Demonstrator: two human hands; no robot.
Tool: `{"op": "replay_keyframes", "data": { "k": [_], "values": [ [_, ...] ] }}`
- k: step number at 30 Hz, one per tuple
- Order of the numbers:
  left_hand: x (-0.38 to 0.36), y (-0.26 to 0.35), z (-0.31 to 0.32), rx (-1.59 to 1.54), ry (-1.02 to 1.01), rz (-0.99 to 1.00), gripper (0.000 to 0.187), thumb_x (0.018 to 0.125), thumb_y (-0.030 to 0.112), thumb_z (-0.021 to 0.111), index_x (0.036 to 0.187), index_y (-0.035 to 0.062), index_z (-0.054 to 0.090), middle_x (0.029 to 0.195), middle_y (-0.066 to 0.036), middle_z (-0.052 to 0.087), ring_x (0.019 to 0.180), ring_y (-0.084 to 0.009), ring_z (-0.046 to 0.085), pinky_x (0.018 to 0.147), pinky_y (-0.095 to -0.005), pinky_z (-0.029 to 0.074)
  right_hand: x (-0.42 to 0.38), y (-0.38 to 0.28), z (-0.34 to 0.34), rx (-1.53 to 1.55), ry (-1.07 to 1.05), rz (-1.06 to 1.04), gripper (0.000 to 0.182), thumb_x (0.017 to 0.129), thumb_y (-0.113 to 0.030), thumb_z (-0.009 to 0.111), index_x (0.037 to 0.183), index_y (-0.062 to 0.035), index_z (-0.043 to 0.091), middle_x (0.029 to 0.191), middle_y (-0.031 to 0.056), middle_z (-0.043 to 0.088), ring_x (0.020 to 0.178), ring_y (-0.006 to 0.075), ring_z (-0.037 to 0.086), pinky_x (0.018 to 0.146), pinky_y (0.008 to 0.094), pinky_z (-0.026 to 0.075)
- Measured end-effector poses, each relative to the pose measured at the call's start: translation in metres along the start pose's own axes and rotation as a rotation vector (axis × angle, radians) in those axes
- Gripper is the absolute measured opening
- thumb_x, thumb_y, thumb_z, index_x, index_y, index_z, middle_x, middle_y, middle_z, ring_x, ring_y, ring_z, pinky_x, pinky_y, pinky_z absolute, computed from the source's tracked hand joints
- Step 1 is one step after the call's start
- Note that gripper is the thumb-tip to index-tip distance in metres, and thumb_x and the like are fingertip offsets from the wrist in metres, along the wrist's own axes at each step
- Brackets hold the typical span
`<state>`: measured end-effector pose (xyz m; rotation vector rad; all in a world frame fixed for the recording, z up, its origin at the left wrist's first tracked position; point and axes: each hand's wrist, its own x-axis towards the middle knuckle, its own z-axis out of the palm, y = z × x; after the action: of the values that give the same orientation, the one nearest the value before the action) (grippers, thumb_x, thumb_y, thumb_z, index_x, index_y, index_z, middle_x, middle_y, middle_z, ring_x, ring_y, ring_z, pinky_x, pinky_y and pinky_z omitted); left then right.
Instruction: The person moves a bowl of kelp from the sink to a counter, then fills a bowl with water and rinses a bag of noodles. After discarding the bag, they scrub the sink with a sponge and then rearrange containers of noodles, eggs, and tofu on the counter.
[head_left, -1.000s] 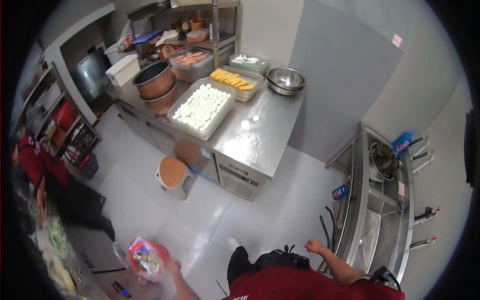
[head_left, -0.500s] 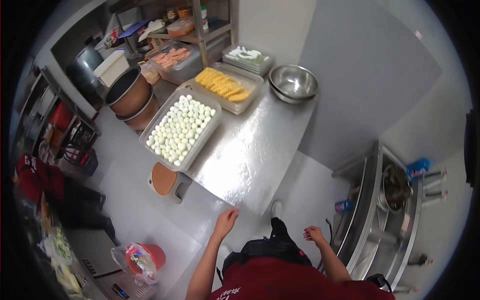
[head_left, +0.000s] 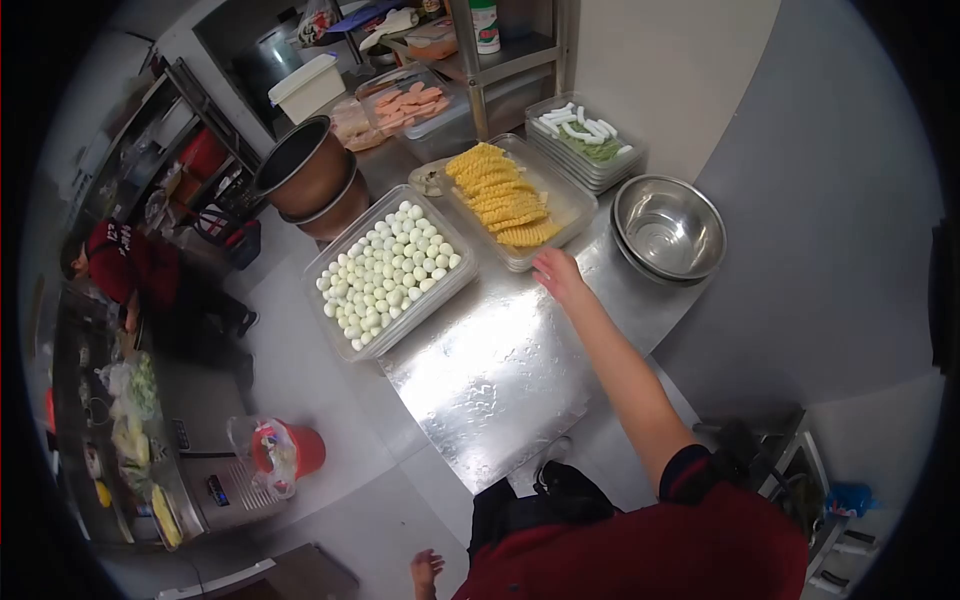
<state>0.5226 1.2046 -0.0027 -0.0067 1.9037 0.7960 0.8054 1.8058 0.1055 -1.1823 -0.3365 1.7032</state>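
Observation:
My right hand point(head_left: 558, 276) reaches over the steel table point(head_left: 480, 375), its fingers stretched toward the near corner of a clear plastic tray point(head_left: 578, 218). Wavy yellow slices point(head_left: 500, 195) lie overlapped in a row in that tray. To its left, a second clear tray point(head_left: 395, 338) holds many small peeled eggs point(head_left: 395, 270). Two nested steel bowls point(head_left: 672, 228) sit to the right of my forearm. Down at the bottom edge, my left hand point(head_left: 427, 570) hangs beside my body with its fingers loosely apart, holding nothing.
Stacked trays with white and green food point(head_left: 590, 140) stand against the wall. Brown pots point(head_left: 312, 175) are beyond the eggs. A red bin point(head_left: 305, 447) stands on the floor to the left. Farther left, a person in a red shirt point(head_left: 125, 260) works at a counter.
My right hand has moved from beside my hip up and forward to the yellow slices' tray. My left hand has dropped low beside me. The table's trays and bowls now appear nearer.

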Motion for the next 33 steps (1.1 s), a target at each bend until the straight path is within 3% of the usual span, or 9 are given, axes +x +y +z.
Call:
{"op": "replay_keyframes", "data": {
  "k": [4,6,9,12,17,20,27,33],
  "values": [
    [-0.023,-0.071,0.016,0.212,-0.190,-0.174,0.026,0.078,0.023,0.042,0.092,0.0017,0.048,0.074,-0.010,0.057,0.059,-0.0157,0.055,0.048,-0.0247,0.041,0.030,-0.007,0.025,0.046,0.062,0.080,0.018,0.069,-0.017,0.053,0.079,-0.0089,0.041,0.067,0.0018,0.041,0.064,0.0155,0.044,0.065,0.0337,0.039],
    [-0.032,-0.083,0.019,0.230,-0.196,-0.233,0.026,0.078,0.023,0.042,0.092,0.0017,0.048,0.074,-0.010,0.057,0.059,-0.0155,0.055,0.048,-0.0245,0.041,0.030,-0.019,0.032,0.033,0.120,0.076,0.017,0.068,-0.017,0.054,0.075,-0.0098,0.040,0.064,0.0016,0.038,0.060,0.0149,0.041,0.062,0.0326,0.039],
    [-0.030,-0.080,0.020,0.209,-0.171,-0.253,0.026,0.078,0.022,0.043,0.092,0.0016,0.048,0.074,-0.009,0.057,0.059,-0.0153,0.055,0.048,-0.0242,0.041,0.038,-0.042,0.038,0.186,0.040,0.051,0.016,0.068,-0.015,0.054,0.073,-0.0089,0.040,0.062,0.0023,0.039,0.057,0.0155,0.042,0.060,0.0323,0.041],
    [-0.018,-0.055,0.020,0.122,-0.082,-0.165,0.026,0.078,0.022,0.043,0.092,0.0015,0.048,0.073,-0.009,0.057,0.060,-0.0151,0.055,0.048,-0.0239,0.040,0.041,-0.057,0.049,0.301,0.064,0.089,0.015,0.068,-0.012,0.053,0.070,-0.0072,0.039,0.059,0.0024,0.038,0.054,0.0153,0.042,0.058,0.0313,0.045],
    [-0.036,0.049,0.042,0.019,0.020,0.094,0.024,0.078,0.021,0.043,0.092,0.0018,0.048,0.073,-0.009,0.057,0.060,-0.0146,0.055,0.049,-0.0235,0.040,0.054,-0.065,0.038,-0.072,-0.115,0.117,0.014,0.068,-0.010,0.052,0.068,-0.0049,0.038,0.056,0.0038,0.037,0.050,0.0158,0.043,0.056,0.0309,0.049],
    [-0.040,0.068,0.052,0.051,-0.014,0.159,0.026,0.079,0.024,0.042,0.094,0.0036,0.048,0.078,-0.009,0.056,0.066,-0.0168,0.055,0.055,-0.0253,0.041,0.058,-0.054,0.022,-0.154,-0.130,0.127,0.012,0.069,-0.010,0.051,0.072,-0.0047,0.040,0.058,0.0049,0.039,0.053,0.0159,0.044,0.056,0.0314,0.049],
    [-0.050,0.064,0.053,0.027,0.002,0.095,0.029,0.079,0.026,0.042,0.095,0.0030,0.048,0.078,-0.010,0.056,0.067,-0.0176,0.055,0.056,-0.0256,0.042,0.035,-0.041,0.027,-0.217,-0.084,0.071,0.014,0.071,-0.013,0.049,0.080,-0.0048,0.043,0.067,0.0066,0.043,0.056,0.0156,0.046,0.056,0.0306,0.047],
    [-0.031,0.154,0.022,-0.156,0.125,0.210,0.023,0.080,0.022,0.040,0.093,0.0042,0.049,0.079,-0.008,0.055,0.069,-0.0153,0.054,0.057,-0.0241,0.042,0.026,-0.019,0.035,-0.183,0.016,-0.112,0.015,0.072,-0.017,0.050,0.080,-0.0061,0.043,0.068,0.0066,0.042,0.056,0.0147,0.046,0.053,0.0284,0.045]
  ]
}}
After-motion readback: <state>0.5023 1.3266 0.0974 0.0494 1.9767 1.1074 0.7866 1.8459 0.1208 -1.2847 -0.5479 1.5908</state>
